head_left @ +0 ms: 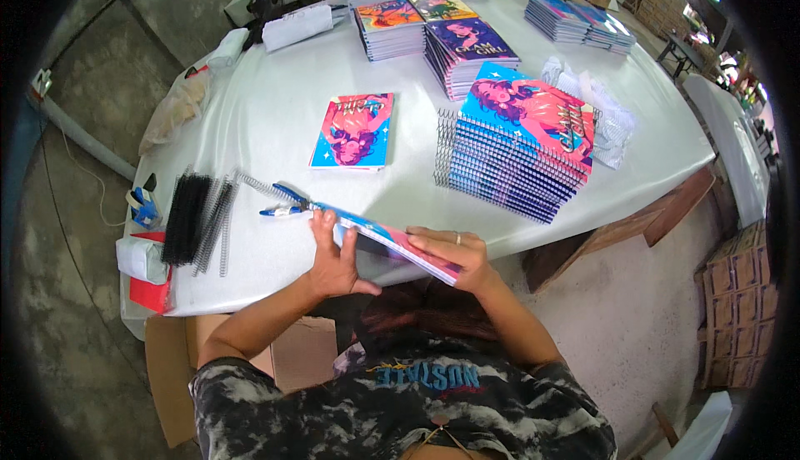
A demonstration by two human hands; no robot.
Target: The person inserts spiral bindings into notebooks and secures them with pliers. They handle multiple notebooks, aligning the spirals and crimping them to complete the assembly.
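Tilted up at the table's near edge is a notebook (393, 242) with a pink and blue cover, seen nearly edge-on. My right hand (457, 253), a ring on one finger, grips its right end. At the other end my left hand (335, 258) has thumb and fingers spread, the fingertips against the book's left part. Just beyond that hand lie blue-handled pliers (288, 197), beside a loose spiral coil (260, 183). Another pink and blue notebook (353, 132) lies flat farther off. To the right rises a stack of spiral-bound notebooks (521, 147).
Black binding coils (188, 220) lie at the left, near a white wrapped bundle (142, 260) on red material. More notebook stacks (390, 30) stand toward the back of the white-covered table (275, 118). A cardboard box (304, 352) is below the near edge; cartons (737, 310) are piled at right.
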